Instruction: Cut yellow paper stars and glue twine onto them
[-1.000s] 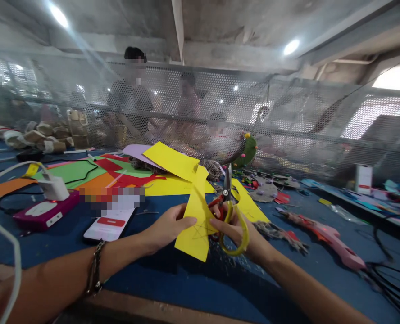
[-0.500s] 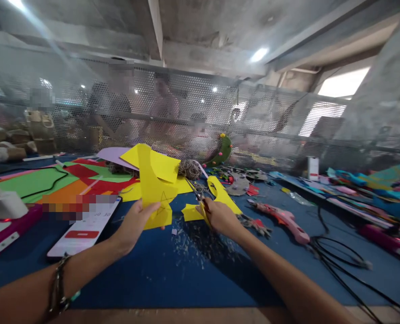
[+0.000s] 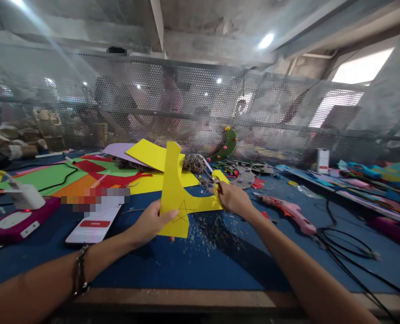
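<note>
While the left forearm reaches in from seven o'clock with a bracelet (image 3: 80, 275) at the wrist, the left hand (image 3: 149, 223) stands thumb-up just above the counter (image 3: 186, 265). Its grip is closed on the lower edge of a yellow sheet (image 3: 173, 186), thumb pressed on the front face beside a pencilled star (image 3: 183, 213). The sheet is held upright over the middle of the counter, one long arm pointing to twelve o'clock and another running to three o'clock. The right forearm comes in from five o'clock, and the right hand (image 3: 234, 200) meets that three o'clock arm of the sheet. Its fingers are curled shut around the scissors (image 3: 215, 183), of which only a little yellow handle and metal show; whether the blades are apart cannot be told.

The counter is covered in dark blue, with pale cuttings (image 3: 206, 229) strewn under the sheet. At nine o'clock from the left hand lies a phone (image 3: 95, 221), and farther out a pink box (image 3: 17, 221) with a white charger (image 3: 26, 196) on it. Coloured sheets (image 3: 41, 176) and a bundle of twine (image 3: 193, 163) lie toward eleven and twelve o'clock. A pink glue gun (image 3: 289, 210) and black cables (image 3: 345, 245) lie at three o'clock from the right hand. A perforated screen (image 3: 270, 112) closes the far side, with blurred people behind it under a concrete ceiling.
</note>
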Motion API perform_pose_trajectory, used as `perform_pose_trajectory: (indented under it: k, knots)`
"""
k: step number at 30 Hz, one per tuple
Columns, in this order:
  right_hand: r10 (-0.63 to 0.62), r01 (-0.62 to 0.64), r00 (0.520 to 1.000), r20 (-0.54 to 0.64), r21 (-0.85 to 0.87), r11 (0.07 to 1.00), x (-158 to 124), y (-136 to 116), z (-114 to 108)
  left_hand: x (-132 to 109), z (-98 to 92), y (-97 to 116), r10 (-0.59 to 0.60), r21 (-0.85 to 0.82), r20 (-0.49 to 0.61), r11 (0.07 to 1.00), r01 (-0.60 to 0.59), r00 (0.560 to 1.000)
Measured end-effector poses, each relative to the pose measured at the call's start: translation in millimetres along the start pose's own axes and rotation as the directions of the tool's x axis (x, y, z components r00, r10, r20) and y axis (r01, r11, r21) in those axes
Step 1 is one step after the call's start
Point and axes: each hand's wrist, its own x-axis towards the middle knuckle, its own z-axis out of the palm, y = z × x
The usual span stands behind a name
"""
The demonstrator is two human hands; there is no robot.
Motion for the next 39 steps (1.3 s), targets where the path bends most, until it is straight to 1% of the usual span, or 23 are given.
perform_pose_trajectory:
  k: [2,3,5,9,12,14,16,17,20,23,26,29,32,34,35,37,39]
  knots:
    - [0.106,-0.106,0.994,-0.005,-0.015,0.994,8,15,-3,-1,1.1,-1,0.004,-0.019,0.093,1.0,-0.002,0.996]
    - [0.144,-0.144,0.99,0.003,-0.014,0.99,12,21,-2,-2,1.6,-1,0.003,-0.032,0.123,0.999,0.001,0.992]
    - [0.182,-0.182,0.983,0.035,0.011,0.983,20,32,2,-3,2.5,-1,0.003,-0.043,0.138,0.999,0.003,0.99]
    - [0.176,-0.187,0.981,0.083,0.143,0.972,31,39,14,-4,3.7,-1,-0.007,-0.021,0.117,1.0,0.009,0.993]
    - [0.153,-0.166,0.986,0.066,0.3,0.939,33,35,17,-4,4.3,0,-0.023,0.02,0.124,1.0,0.021,0.992]
    - [0.14,-0.142,0.99,0.036,0.426,0.894,31,29,14,-4,4.1,1,-0.019,0.039,0.133,0.999,0.014,0.991]
    - [0.123,-0.106,0.992,0.007,0.568,0.816,25,21,7,-3,3.1,2,-0.001,0.046,0.135,0.999,-0.006,0.991]
    - [0.106,-0.082,0.994,0.001,0.643,0.762,21,16,3,-2,2.3,2,0.012,0.048,0.127,0.999,-0.018,0.992]
    - [-0.005,-0.014,1.0,0.02,0.842,0.54,5,0,-6,2,-1.2,-1,0.041,0.038,0.048,0.998,-0.043,0.998]
    - [-0.13,0.001,0.991,0.042,0.95,0.313,-12,-18,-7,7,-4.8,-6,0.039,-0.027,-0.043,0.999,-0.04,0.998]
    - [-0.192,-0.016,0.98,0.046,0.988,0.155,-25,-34,0,9,-6.3,-11,0.0,-0.075,-0.06,0.997,-0.005,0.998]
    - [-0.233,-0.046,0.97,0.062,0.996,0.075,-32,-42,8,9,-5.3,-11,-0.036,-0.078,-0.056,0.996,0.032,0.998]
    - [-0.256,-0.082,0.963,0.089,0.996,0.039,-35,-44,12,8,-3.2,-8,-0.053,-0.112,-0.081,0.993,0.044,0.995]
    - [-0.251,-0.094,0.963,0.097,0.995,0.022,-38,-46,13,7,-1.3,-7,-0.032,-0.113,-0.082,0.993,0.023,0.996]
    - [-0.245,-0.096,0.965,0.095,0.995,0.01,-39,-47,13,6,-0.2,-6,-0.014,-0.083,-0.059,0.997,0.009,0.998]
    - [-0.234,-0.088,0.969,0.081,0.996,-0.02,-41,-50,13,3,2.6,-6,0.025,0.025,0.041,0.999,-0.026,0.999]
    - [-0.219,-0.059,0.974,0.049,0.997,-0.042,-44,-53,13,0,5.6,-6,0.1,0.168,0.147,0.978,-0.124,0.984]
